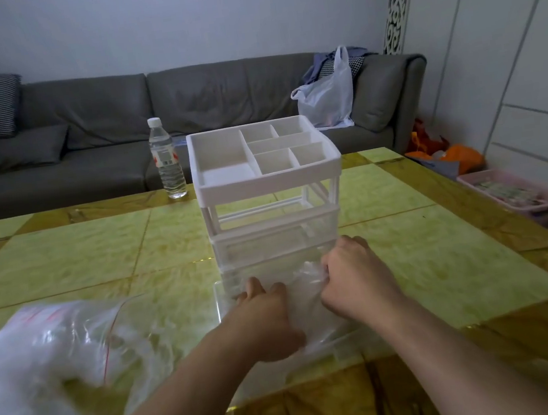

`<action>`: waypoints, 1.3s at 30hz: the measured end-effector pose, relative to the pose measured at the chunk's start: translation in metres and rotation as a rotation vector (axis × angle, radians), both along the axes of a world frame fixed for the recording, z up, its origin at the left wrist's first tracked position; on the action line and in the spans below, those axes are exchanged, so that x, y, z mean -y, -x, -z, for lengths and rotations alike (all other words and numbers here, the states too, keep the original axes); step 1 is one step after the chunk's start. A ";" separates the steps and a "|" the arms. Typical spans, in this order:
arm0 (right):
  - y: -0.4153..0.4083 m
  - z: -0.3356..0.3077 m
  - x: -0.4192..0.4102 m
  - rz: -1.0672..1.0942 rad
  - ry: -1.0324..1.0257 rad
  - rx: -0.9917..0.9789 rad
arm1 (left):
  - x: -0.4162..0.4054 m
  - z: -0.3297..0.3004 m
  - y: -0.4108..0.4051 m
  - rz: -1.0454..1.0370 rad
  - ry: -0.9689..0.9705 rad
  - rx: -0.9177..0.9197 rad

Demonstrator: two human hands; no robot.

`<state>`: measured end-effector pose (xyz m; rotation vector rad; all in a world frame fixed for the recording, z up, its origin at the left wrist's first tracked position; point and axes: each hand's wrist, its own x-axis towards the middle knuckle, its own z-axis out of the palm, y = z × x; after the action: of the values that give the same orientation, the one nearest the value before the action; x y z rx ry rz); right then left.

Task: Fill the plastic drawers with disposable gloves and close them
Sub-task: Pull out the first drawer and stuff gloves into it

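- Drawer unit [268, 187]: stands on the table [64, 253]; bottom drawer [224, 303] pulled out toward the person
- Bag of gloves [42, 353]: lies left of the drawer, likely light and slippery
- Gloves [305, 293]: thin soft film in the drawer; press flat from above
- Left hand [265, 318], right hand [353, 277]: fingers curled, bunching the gloves

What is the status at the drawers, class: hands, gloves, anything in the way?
Left hand and right hand both pressing gloves into the pulled-out bottom drawer. Drawer open, not yet closed. Glove bag lies left, clear of the drawer.
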<state>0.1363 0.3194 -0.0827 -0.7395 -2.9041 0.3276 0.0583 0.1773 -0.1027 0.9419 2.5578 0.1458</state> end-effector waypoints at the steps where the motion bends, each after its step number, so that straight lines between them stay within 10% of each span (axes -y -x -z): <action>1: -0.001 0.001 0.000 0.007 -0.004 -0.013 | -0.001 0.001 -0.001 -0.012 -0.006 0.018; 10: -0.001 -0.010 0.019 -0.084 0.029 -0.310 | -0.005 0.007 -0.010 -0.124 -0.140 0.104; 17: 0.011 0.022 0.021 -0.103 0.148 0.214 | -0.001 0.002 -0.011 -0.140 -0.187 0.070; 22: 0.018 0.024 0.024 -0.068 0.173 0.308 | 0.010 -0.011 -0.028 -0.112 -0.120 -0.236; 32: 0.023 0.024 0.026 -0.034 0.215 0.370 | 0.003 -0.020 -0.024 -0.047 0.128 -0.148; 39: 0.004 0.002 0.035 -0.004 0.161 -0.076 | 0.062 -0.031 -0.040 -0.104 -0.523 -0.324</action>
<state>0.1323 0.2847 -0.0850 -0.7268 -2.8327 0.5824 0.0983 0.1149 -0.0718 1.0832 2.9343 0.7821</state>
